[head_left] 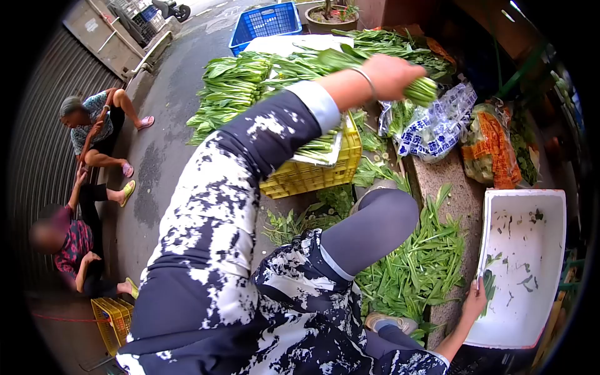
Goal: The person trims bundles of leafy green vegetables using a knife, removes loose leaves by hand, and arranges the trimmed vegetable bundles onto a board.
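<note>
Stretched across the view, my left hand is closed around a bunch of leafy greens, cut stems pointing right. Below it, more greens lie in neat rows on a pale tray over a yellow crate. My right hand is closed at the left rim of a white foam box, next to a few dark leaves; its fingers are partly hidden. Leaf scraps lie scattered inside that box. Between my legs and the stone ledge is a heap of loose green leaves.
Clear plastic bags with blue print and an orange-marked bag of vegetables sit at right. A blue crate and a potted plant stand at the back. Two people sit along the shutter at left, near another yellow crate.
</note>
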`<state>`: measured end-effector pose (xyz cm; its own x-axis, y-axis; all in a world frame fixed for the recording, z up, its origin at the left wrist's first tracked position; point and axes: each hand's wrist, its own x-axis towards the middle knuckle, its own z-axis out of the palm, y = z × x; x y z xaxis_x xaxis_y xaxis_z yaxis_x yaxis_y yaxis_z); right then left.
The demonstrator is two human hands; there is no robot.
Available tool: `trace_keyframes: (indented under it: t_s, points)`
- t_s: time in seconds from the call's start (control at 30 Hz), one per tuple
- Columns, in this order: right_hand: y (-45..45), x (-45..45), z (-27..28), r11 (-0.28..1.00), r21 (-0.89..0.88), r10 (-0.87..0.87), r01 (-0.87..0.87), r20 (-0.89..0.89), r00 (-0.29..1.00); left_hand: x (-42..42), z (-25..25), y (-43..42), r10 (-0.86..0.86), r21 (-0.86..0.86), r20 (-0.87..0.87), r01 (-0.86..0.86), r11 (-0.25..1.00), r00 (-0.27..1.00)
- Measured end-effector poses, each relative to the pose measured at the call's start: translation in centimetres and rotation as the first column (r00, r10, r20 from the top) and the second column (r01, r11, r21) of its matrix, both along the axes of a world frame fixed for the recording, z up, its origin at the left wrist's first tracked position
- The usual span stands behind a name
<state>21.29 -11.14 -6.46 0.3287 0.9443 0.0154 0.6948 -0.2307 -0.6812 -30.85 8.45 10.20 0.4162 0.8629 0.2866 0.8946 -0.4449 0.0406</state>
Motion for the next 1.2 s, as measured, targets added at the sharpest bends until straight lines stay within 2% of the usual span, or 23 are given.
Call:
trace_keyframes:
  t_s: [0.03, 0.1, 0.13, 0.23, 0.3, 0.37, 0.4, 0.43, 0.53, 0.57, 0.63, 0.77, 0.83, 0.87, 0.9, 0.93, 0.97, 1.0, 1.03, 1.07, 1.1, 1.13, 1.2]
  points:
    - [-0.5, 0.4, -0.9, 1.000, -0.003, -0.013, 0.013, 0.002, 1.000, -2.6, -1.0, 1.2, 0.021, 0.068, -0.086, -0.016, 0.998, 0.996]
    - [-1.5, 1.2, -2.5, 0.999, -0.024, 0.043, -0.042, 0.032, 0.999, -6.8, -1.5, 2.9, 0.137, 0.050, -0.310, -0.127, 0.991, 0.941]
    - [-2.1, -1.7, 0.2, 0.991, -0.130, 0.001, 0.001, 0.020, 1.000, -8.7, -2.2, 3.6, 0.168, 0.090, -0.321, -0.147, 0.985, 0.932]
    - [-4.0, 0.4, -3.5, 0.988, -0.155, -0.029, 0.026, -0.015, 0.999, -12.4, -3.9, 4.6, 0.251, 0.086, -0.392, -0.236, 0.968, 0.885]
    - [-5.3, 0.6, -4.2, 0.983, -0.177, -0.041, 0.046, 0.029, 0.999, -13.9, -5.4, 5.2, 0.310, 0.022, -0.394, -0.328, 0.944, 0.865]
    - [-7.1, 2.1, -6.5, 0.941, -0.328, -0.075, 0.087, 0.049, 0.996, -14.9, -7.2, 5.6, 0.373, -0.016, -0.302, -0.396, 0.918, 0.877]
    - [-7.7, 1.9, -6.8, 0.934, -0.345, -0.089, 0.094, 0.031, 0.996, -15.0, -7.4, 5.4, 0.384, -0.097, -0.266, -0.421, 0.902, 0.884]
    - [-8.2, 2.1, -7.5, 0.930, -0.353, -0.096, 0.102, 0.035, 0.995, -15.7, -8.0, 5.9, 0.359, -0.211, -0.208, -0.400, 0.892, 0.910]
    - [-9.5, 2.5, -9.6, 0.975, -0.222, 0.025, 0.006, 0.138, 0.990, -17.9, -9.9, 7.8, 0.244, -0.493, -0.017, -0.220, 0.842, 0.970]
    - [-9.7, 2.7, -10.2, 0.974, -0.228, 0.023, 0.009, 0.136, 0.990, -18.2, -10.2, 8.2, 0.241, -0.497, -0.020, -0.218, 0.840, 0.970]
    - [-9.6, 1.4, -10.1, 0.968, -0.252, 0.015, 0.002, 0.065, 0.998, -17.4, -9.4, 7.8, 0.343, -0.648, -0.020, -0.273, 0.711, 0.939]
    - [-7.6, -2.9, -7.3, 0.926, -0.374, -0.008, 0.052, 0.117, 0.993, -16.9, -9.5, 8.2, 0.333, -0.595, -0.089, -0.318, 0.738, 0.939]
    - [-7.1, -3.5, -6.9, 0.853, -0.517, -0.010, 0.074, 0.125, 0.992, -16.5, -8.5, 7.6, 0.338, -0.518, -0.143, -0.361, 0.775, 0.930]
    - [-6.9, -2.8, -7.9, 0.874, -0.486, 0.055, 0.018, 0.137, 0.989, -17.0, -8.6, 7.9, 0.326, -0.515, -0.116, -0.338, 0.788, 0.938]
    - [-7.0, -2.0, -8.6, 0.889, -0.458, 0.099, -0.017, 0.156, 0.983, -16.7, -7.6, 7.6, 0.335, -0.591, -0.082, -0.317, 0.742, 0.939]
    - [-5.4, -3.8, -6.0, 0.833, -0.553, 0.086, -0.027, 0.080, 0.993, -17.1, -7.4, 7.8, 0.296, -0.631, -0.018, -0.241, 0.737, 0.955]
    - [-5.1, -3.6, -6.4, 0.877, -0.478, 0.101, -0.052, 0.078, 0.992, -17.5, -7.7, 8.1, 0.250, -0.552, -0.048, -0.235, 0.800, 0.967]
    - [-4.6, -3.9, -5.9, 0.891, -0.450, 0.123, -0.063, 0.107, 0.987, -15.7, -6.4, 7.8, 0.265, -0.545, -0.162, -0.310, 0.779, 0.950]
    - [-4.0, -3.5, -5.8, 0.888, -0.456, 0.144, -0.053, 0.165, 0.976, -15.7, -6.2, 7.8, 0.299, -0.554, -0.135, -0.322, 0.768, 0.945]
    - [-3.5, -3.5, -4.8, 0.885, -0.463, 0.133, -0.043, 0.163, 0.978, -20.0, -8.8, 10.3, 0.022, -0.334, -0.099, -0.054, 0.941, 0.995]
    - [-3.3, -3.0, -5.4, 0.885, -0.465, 0.130, -0.036, 0.171, 0.977, -18.9, -8.6, 9.7, 0.042, -0.277, -0.033, -0.050, 0.960, 0.999]
    - [-2.5, -3.4, -3.8, 0.849, -0.527, 0.154, -0.046, 0.163, 0.974, -17.7, -8.3, 9.6, -0.024, -0.196, 0.069, 0.037, 0.980, 0.997]
    - [-2.1, -3.2, -2.8, 0.816, -0.574, 0.198, -0.070, 0.163, 0.967, -11.8, -7.2, 7.8, -0.076, -0.107, 0.135, 0.091, 0.990, 0.988]
